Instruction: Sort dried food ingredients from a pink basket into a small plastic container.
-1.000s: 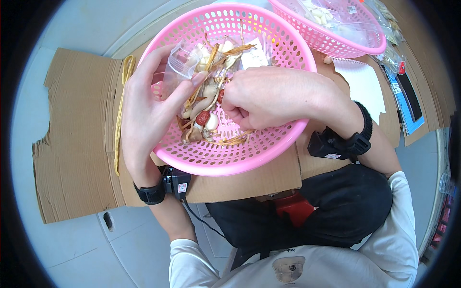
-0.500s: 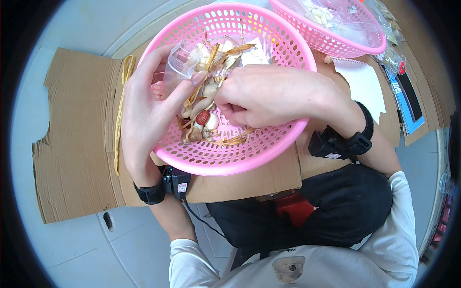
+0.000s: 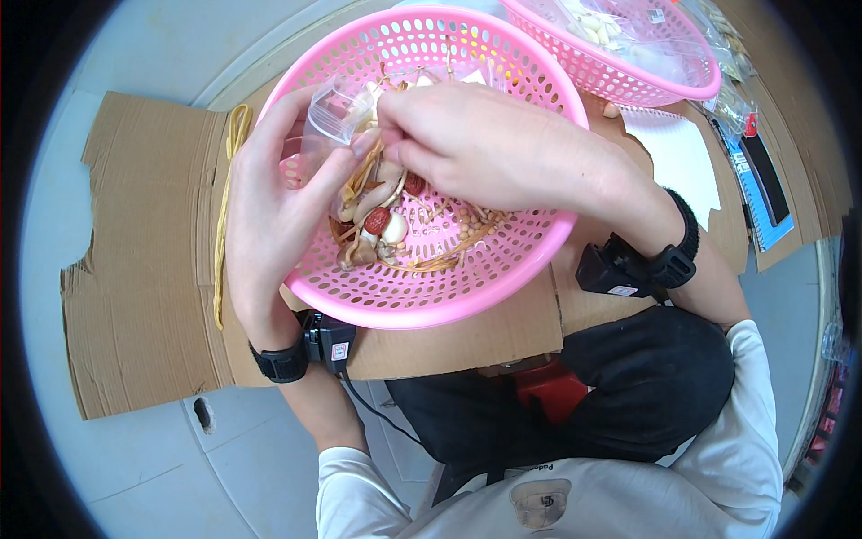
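Observation:
A large pink perforated basket lies in front of me. My left hand curls its fingers and thumb around a clear plastic bag, with the bag's mouth turned toward the right. Against that mouth, my right hand is closed with fingertips together; whatever they hold is hidden. Below the hands are a wrinkled red date, a smooth white oval piece and pale elongated pieces. Thin yellow-brown dried strands and small beige beans lie on the basket's bottom.
A second pink basket with white pieces in clear plastic stands at the back right. Beside it are a white spiral notebook and a blue packet. Cardboard lies underneath, with a yellow cord on the left.
My right hand has moved up and left from the basket's middle to the bag's mouth, uncovering beans and another red date. My left hand stays nearly in place with the bag.

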A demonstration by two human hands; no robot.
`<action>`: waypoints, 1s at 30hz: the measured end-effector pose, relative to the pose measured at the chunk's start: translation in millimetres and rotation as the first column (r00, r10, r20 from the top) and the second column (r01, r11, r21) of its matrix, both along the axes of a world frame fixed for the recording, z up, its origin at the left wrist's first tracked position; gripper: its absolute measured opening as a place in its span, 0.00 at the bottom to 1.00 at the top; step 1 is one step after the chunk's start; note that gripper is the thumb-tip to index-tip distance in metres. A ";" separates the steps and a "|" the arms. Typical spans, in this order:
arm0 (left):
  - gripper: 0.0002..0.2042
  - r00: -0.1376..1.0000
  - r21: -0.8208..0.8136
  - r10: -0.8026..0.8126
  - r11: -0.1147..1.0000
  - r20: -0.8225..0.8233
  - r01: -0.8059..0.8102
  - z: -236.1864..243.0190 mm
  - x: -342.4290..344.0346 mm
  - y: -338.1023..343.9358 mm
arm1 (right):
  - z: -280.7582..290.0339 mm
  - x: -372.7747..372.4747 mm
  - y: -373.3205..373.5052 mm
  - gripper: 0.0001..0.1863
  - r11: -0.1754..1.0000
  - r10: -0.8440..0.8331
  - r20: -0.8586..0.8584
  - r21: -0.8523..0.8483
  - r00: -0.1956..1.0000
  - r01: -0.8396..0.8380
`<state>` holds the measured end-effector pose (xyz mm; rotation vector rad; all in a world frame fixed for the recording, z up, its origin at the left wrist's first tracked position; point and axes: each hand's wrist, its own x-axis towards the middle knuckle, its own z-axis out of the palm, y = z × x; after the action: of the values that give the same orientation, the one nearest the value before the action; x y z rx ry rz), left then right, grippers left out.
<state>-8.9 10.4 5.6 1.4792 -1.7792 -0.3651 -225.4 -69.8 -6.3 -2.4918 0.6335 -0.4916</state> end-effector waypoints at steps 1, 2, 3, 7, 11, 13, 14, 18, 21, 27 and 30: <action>0.24 1.000 -0.013 -0.009 1.000 -0.004 0.009 -0.9 0.7 0.0 | 3.4 0.6 0.0 0.12 0.999 -0.041 0.016 0.007 0.999 0.041; 0.24 1.000 -0.026 -0.020 0.999 -0.009 0.019 -1.3 0.6 -0.4 | 5.4 0.4 -0.3 0.12 0.996 -0.084 0.030 0.014 0.996 0.084; 0.24 1.000 -0.016 -0.017 1.000 -0.011 0.017 -0.8 0.1 -0.4 | 4.7 0.3 -1.2 0.13 0.995 -0.097 0.084 0.014 0.992 0.096; 0.23 1.000 0.015 -0.008 1.000 -0.022 0.009 1.7 -2.2 0.7 | 0.1 0.7 -5.8 0.16 0.989 -0.141 0.267 0.007 0.953 0.145; 0.23 1.000 0.011 -0.004 1.000 -0.018 0.004 2.9 -5.3 2.0 | 4.8 2.1 -4.9 0.17 0.984 -0.175 0.391 0.029 0.903 0.178; 0.23 1.000 0.030 -0.015 0.999 -0.008 0.015 6.1 -8.9 2.5 | 3.0 6.7 -8.2 0.17 0.986 -0.150 0.483 0.011 0.863 0.165; 0.24 1.000 0.039 -0.020 0.999 -0.003 0.020 7.3 -9.8 2.8 | 2.9 8.2 -9.0 0.17 0.987 -0.136 0.527 0.001 0.839 0.159; 0.25 0.996 0.012 -0.055 0.998 0.068 0.054 4.2 -3.5 2.1 | 7.9 3.1 -6.0 0.14 0.999 0.002 0.512 -0.034 0.859 0.018; 0.26 0.995 0.013 -0.069 0.998 0.070 0.068 3.1 -2.8 1.7 | 0.2 5.0 -9.4 0.11 0.998 0.059 0.458 -0.036 0.887 -0.048; 0.26 0.994 0.033 -0.088 0.996 0.064 0.086 4.5 -4.4 2.9 | 1.7 1.8 -7.9 0.10 0.996 0.086 0.407 -0.044 0.910 -0.075; 0.26 0.994 0.035 -0.090 0.996 0.064 0.088 4.9 -5.3 3.0 | 5.4 0.9 -5.7 0.12 0.998 0.060 0.412 -0.015 0.909 -0.059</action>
<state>-14.2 13.4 10.5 1.4522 -1.9037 -0.3955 -224.5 -75.5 -0.9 -2.2952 0.3859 -0.9613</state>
